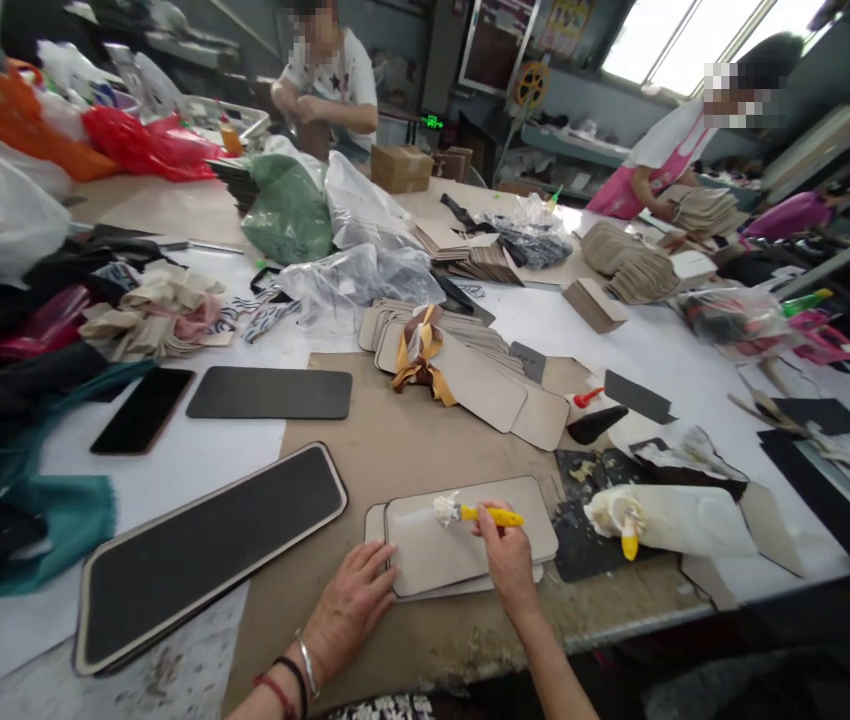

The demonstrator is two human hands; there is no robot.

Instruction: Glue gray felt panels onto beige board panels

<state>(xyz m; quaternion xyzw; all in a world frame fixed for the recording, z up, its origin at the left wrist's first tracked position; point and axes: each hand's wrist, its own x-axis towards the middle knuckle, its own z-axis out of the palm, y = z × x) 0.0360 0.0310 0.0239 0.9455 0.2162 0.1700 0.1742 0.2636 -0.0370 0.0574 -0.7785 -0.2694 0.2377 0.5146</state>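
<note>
My right hand point(507, 560) is closed round the yellow handle of a glue brush point(470, 513), whose white, glue-laden bristles rest on the top beige board point(462, 545) of a small stack in front of me. My left hand point(350, 605) lies flat with fingers spread, pressing the left edge of that stack. To the right lies a white glue bag point(676, 520) with a yellow nozzle on a black, glue-stained sheet point(582, 540).
A long black-faced panel point(207, 550) lies to the left, with a black pad point(269, 393) and a phone point(141, 410) behind it. Fanned beige boards point(485, 385) sit mid-table. Fabric piles crowd the left edge, plastic bags the middle. Two people work at the far side.
</note>
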